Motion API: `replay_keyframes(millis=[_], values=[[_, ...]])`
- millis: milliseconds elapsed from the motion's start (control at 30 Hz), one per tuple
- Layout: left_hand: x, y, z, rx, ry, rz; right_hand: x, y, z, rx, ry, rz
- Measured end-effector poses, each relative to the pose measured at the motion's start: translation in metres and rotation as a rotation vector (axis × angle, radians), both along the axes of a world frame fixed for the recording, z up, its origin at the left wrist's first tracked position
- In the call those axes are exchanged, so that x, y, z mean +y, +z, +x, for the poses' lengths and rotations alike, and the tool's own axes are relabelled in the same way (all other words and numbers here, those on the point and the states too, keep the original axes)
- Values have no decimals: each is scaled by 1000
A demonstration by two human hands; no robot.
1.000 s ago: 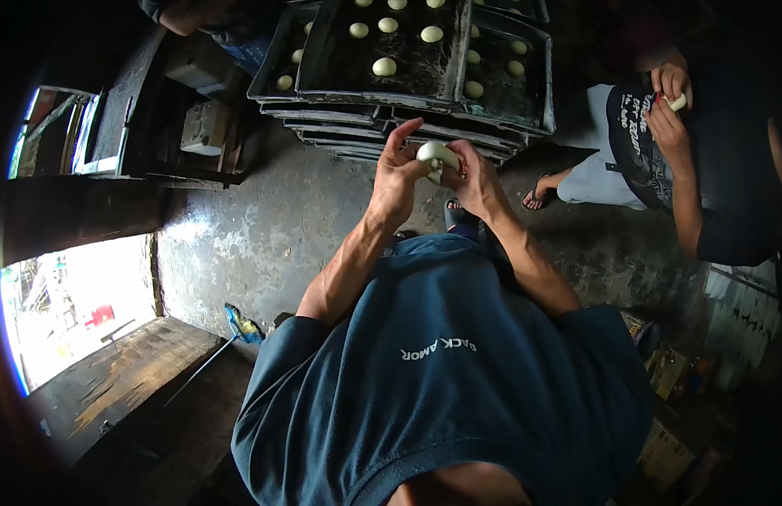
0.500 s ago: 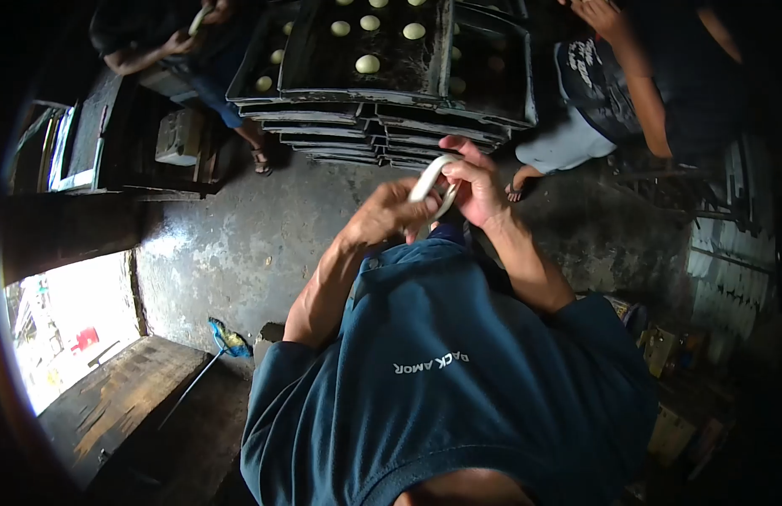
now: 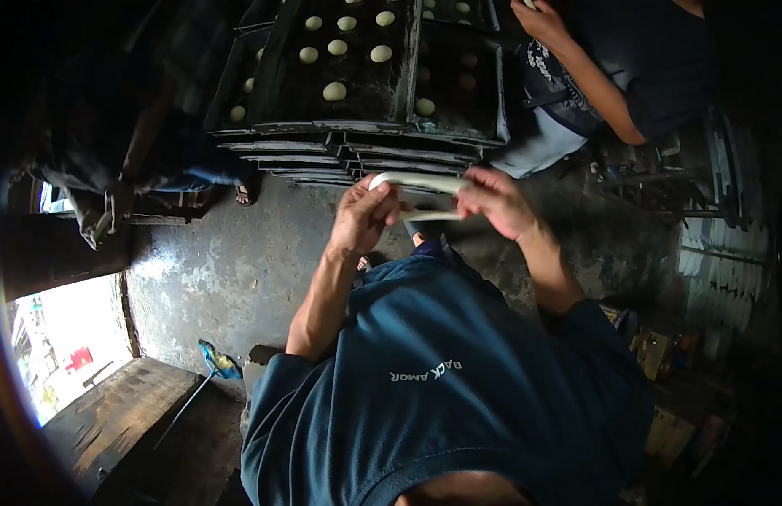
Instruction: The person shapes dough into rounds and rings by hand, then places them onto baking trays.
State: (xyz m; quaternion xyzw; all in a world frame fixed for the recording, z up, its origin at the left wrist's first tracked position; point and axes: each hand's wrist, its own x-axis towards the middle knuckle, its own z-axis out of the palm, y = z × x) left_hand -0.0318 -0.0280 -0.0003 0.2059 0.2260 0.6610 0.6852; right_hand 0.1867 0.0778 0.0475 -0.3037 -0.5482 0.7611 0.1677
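A pale loop of dough (image 3: 424, 180) is stretched sideways between my two hands, in front of my chest. My left hand (image 3: 361, 218) is closed around the loop's left end, with the thumb pressed on it. At the other end my right hand (image 3: 502, 205) grips the dough between thumb and fingers, slightly blurred. The loop's upper strand is thick; a thinner lower strand shows beneath it. Just beyond my hands stands a stack of dark metal trays (image 3: 323, 128). On the top tray lie several round dough balls (image 3: 334, 91).
A co-worker in dark clothes (image 3: 661, 67) stands at the right, hand raised. Another person (image 3: 129, 143) is at the dark left side. A blue broom (image 3: 220, 361) lies near a wooden plank (image 3: 125, 405) by the bright opening. The concrete floor (image 3: 201, 261) is worn.
My hands have moved apart, and the dough loop is now drawn out wide and level. My view has shifted, so the trays sit farther left. The left person's arm has lowered.
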Motion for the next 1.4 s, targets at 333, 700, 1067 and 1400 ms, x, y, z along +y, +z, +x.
replay_keyframes(millis=[333,700,1067,1400], values=[[35,-47,1,726,99,-409,204,-107,-18,-524,-204,375],[-94,-128,17,628,364,-961,295,-286,42,-1129,297,1281],[-43,-85,20,752,332,-926,344,-234,-50,-1113,-381,746],[63,-12,28,856,241,-400,136,-88,-35,-115,-266,148]])
